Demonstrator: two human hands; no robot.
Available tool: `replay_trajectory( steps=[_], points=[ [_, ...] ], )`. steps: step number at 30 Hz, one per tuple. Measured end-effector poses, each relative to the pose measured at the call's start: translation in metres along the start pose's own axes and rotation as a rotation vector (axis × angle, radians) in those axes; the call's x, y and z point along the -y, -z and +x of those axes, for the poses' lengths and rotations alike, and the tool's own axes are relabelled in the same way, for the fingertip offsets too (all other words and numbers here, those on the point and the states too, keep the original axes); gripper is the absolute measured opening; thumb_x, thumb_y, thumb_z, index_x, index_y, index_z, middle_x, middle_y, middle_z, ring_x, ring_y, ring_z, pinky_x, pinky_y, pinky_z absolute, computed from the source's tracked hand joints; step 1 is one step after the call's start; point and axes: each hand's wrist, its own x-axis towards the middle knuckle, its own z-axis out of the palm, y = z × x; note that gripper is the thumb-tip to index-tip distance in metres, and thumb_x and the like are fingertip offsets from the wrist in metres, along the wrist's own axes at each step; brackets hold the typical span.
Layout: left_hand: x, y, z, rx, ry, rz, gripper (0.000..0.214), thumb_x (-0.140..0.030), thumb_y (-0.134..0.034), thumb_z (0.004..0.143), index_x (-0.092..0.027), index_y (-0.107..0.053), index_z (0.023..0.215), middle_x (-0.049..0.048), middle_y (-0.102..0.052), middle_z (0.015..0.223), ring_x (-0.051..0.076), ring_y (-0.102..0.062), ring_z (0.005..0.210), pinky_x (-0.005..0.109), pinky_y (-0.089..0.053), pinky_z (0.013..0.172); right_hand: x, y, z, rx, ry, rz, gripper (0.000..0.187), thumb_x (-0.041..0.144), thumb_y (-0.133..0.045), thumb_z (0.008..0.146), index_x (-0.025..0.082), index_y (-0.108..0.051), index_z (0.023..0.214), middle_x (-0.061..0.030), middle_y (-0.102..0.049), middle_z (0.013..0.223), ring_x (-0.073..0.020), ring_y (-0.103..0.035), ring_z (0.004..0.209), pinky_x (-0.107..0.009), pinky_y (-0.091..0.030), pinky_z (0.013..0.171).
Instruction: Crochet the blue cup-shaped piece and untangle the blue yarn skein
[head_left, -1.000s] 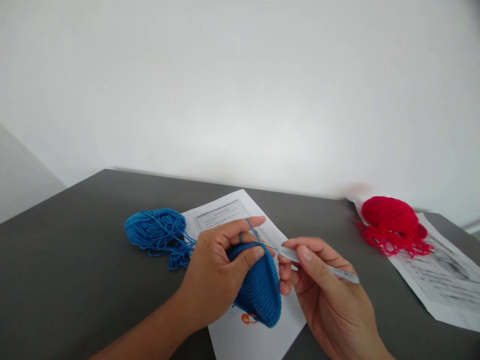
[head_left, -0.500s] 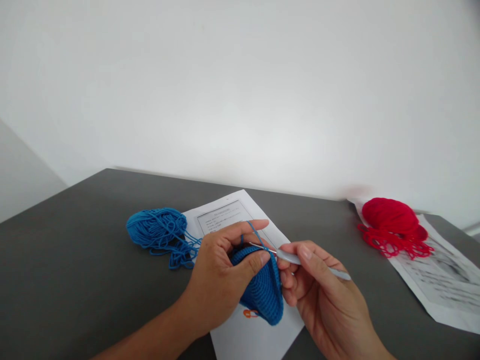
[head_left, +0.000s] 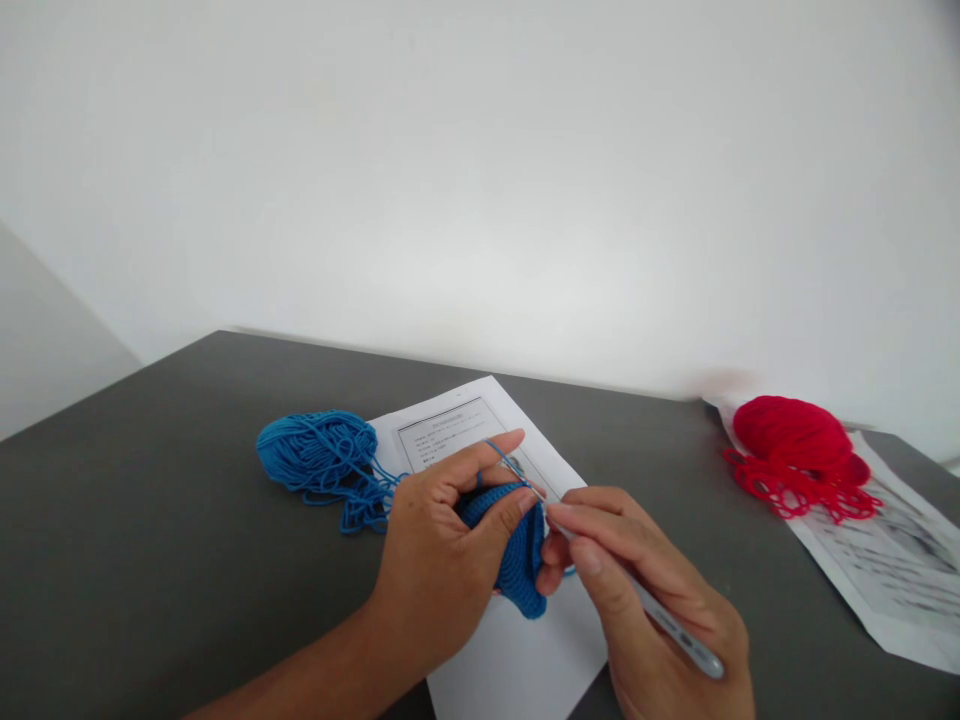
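Observation:
My left hand [head_left: 442, 550] pinches a blue crochet piece [head_left: 523, 570] by its upper edge, thumb in front. A strand of blue yarn [head_left: 495, 446] runs over its raised index finger. In my right hand [head_left: 637, 590] is a crochet hook [head_left: 660, 615] with a grey handle, gripped like a pen. Its thin tip meets the yarn at the piece's top edge, beside my left thumb. Some right fingers touch the right side of the piece. Fingers of the left hand behind the piece are hidden.
A blue yarn skein [head_left: 315, 450] with loose strands lies left of my hands. Under them is a printed sheet [head_left: 525, 670] on the dark grey table [head_left: 150, 540]. A red yarn skein [head_left: 795, 440] sits on another printed paper [head_left: 892, 590] at right. Behind stands a white wall [head_left: 480, 200].
The hook has turned to a steeper slant, its handle end swinging down and its tip up along the yarn. My right hand has rotated with it. The crochet piece has tilted and shifted slightly.

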Motion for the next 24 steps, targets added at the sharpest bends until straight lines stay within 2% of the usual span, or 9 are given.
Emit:
replay_trajectory(
  steps=[2,5,7,11,14,17,20,24],
  points=[
    [0.001,0.0,0.0,-0.005,-0.073,-0.003,0.03,-0.025,-0.076,0.082,-0.016,-0.081,0.111,0.0016,-0.078,0.075,0.015,-0.069,0.063,0.019,-0.055,0.049,0.002,0.002,0.0,0.044,0.098,-0.135,0.031,0.01,-0.061,0.099,0.027,-0.075,0.12,-0.003,-0.067,0.103,-0.0096,-0.073,0.075,-0.022,-0.062,0.071],
    [0.001,0.0,0.0,0.005,-0.086,-0.076,0.034,-0.021,-0.078,0.082,-0.016,-0.08,0.116,0.0014,-0.081,0.077,0.016,-0.074,0.073,0.022,-0.061,0.072,0.003,0.004,-0.001,0.123,0.195,-0.288,0.033,0.007,-0.058,0.099,0.024,-0.07,0.125,-0.005,-0.065,0.107,-0.0098,-0.071,0.081,-0.02,-0.06,0.074],
    [0.001,0.0,0.001,0.023,-0.054,-0.159,0.038,-0.019,-0.08,0.081,-0.015,-0.079,0.119,0.0028,-0.082,0.08,0.016,-0.074,0.073,0.023,-0.061,0.071,0.001,0.003,-0.004,0.134,0.243,-0.363,0.032,0.006,-0.056,0.098,0.02,-0.068,0.125,-0.0074,-0.063,0.11,-0.0105,-0.071,0.085,-0.019,-0.06,0.074],
    [0.001,0.001,0.003,0.114,0.062,-0.405,0.045,-0.017,-0.087,0.072,-0.015,-0.081,0.117,0.0043,-0.08,0.075,0.015,-0.068,0.055,0.021,-0.056,0.05,-0.003,-0.007,-0.013,0.048,0.338,-0.426,0.03,0.006,-0.05,0.1,0.016,-0.068,0.122,-0.009,-0.06,0.11,-0.0099,-0.068,0.082,-0.017,-0.058,0.072],
    [0.004,0.004,0.006,0.211,0.129,-0.542,0.05,-0.015,-0.092,0.066,-0.016,-0.082,0.115,0.0055,-0.079,0.074,0.011,-0.062,0.048,0.018,-0.049,0.043,-0.003,-0.012,-0.021,-0.007,0.339,-0.515,0.032,0.006,-0.049,0.1,0.02,-0.069,0.121,-0.0085,-0.062,0.111,-0.011,-0.067,0.081,-0.019,-0.058,0.07],
    [0.007,0.007,0.007,0.299,0.151,-0.587,0.05,-0.017,-0.093,0.068,-0.018,-0.082,0.116,0.0074,-0.08,0.077,0.008,-0.058,0.048,0.015,-0.044,0.042,-0.001,-0.011,-0.026,-0.022,0.345,-0.572,0.034,0.006,-0.053,0.099,0.023,-0.07,0.123,-0.0081,-0.065,0.11,-0.0129,-0.069,0.084,-0.019,-0.059,0.069],
    [0.006,0.009,0.008,0.355,0.17,-0.624,0.041,-0.022,-0.092,0.074,-0.019,-0.083,0.114,0.0093,-0.081,0.079,0.011,-0.063,0.054,0.016,-0.047,0.047,-0.001,0.001,-0.025,0.057,0.408,-0.671,0.039,0.006,-0.058,0.096,0.023,-0.069,0.129,-0.0118,-0.07,0.113,-0.0168,-0.073,0.091,-0.022,-0.061,0.072],
    [-0.001,0.01,0.007,0.399,0.19,-0.685,0.031,-0.021,-0.091,0.075,-0.019,-0.085,0.106,0.01,-0.083,0.083,0.016,-0.073,0.071,0.021,-0.058,0.063,0.003,0.023,-0.018,0.295,0.508,-0.693,0.059,-0.001,-0.057,0.089,0.021,-0.062,0.144,-0.0178,-0.072,0.124,-0.0256,-0.075,0.11,-0.025,-0.064,0.081]
  ],
)
